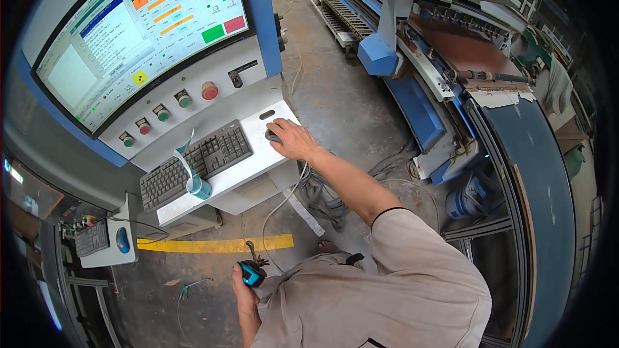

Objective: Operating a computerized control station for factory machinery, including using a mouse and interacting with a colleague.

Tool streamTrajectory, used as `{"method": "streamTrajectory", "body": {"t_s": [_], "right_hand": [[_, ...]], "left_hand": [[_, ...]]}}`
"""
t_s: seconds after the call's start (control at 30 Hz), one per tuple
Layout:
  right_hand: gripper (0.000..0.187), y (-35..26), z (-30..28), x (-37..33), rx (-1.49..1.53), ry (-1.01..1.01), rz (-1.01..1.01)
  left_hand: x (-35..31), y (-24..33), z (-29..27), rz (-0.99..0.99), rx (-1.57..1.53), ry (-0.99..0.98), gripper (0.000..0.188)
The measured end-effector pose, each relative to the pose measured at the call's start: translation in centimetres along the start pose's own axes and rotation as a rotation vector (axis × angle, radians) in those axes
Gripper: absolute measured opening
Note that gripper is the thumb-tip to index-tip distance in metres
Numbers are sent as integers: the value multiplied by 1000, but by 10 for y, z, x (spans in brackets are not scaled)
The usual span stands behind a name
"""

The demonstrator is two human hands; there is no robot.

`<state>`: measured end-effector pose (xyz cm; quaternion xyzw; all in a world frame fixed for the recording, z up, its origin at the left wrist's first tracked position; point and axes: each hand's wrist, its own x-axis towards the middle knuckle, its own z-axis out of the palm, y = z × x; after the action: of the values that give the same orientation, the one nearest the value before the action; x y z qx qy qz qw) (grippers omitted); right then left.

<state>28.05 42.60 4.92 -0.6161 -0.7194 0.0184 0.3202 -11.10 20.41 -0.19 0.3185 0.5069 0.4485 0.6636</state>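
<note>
Right hand (294,140) cupped over mouse (272,136), just right of slanting keyboard (209,157); left hand (243,294), lower, grips teal tape measure (252,274)

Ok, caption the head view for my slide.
Right hand on a mouse, left hand holding a teal object, at a control console.

Right fingers (284,127) on dark mouse (273,136)

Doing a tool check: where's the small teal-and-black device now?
Head view, low, left of centre: the device is in the left hand, pictured below the yellow stripe.
</note>
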Motion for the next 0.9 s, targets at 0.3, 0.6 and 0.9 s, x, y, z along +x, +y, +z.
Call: {"method": "streamTrajectory", "body": {"t_s": [0.3, 0.6, 0.9], "right_hand": [[54, 2, 2, 1, -18, 6, -12], [55, 0, -3, 0, 5, -8, -22], [54, 0, -4, 0, 23, -4, -32]], "left_hand": [[-4, 5, 7, -3, 4, 57, 59], [-6, 8, 8, 19, 18, -1, 59], [-5, 5, 5, 13, 0, 2, 56]]}}
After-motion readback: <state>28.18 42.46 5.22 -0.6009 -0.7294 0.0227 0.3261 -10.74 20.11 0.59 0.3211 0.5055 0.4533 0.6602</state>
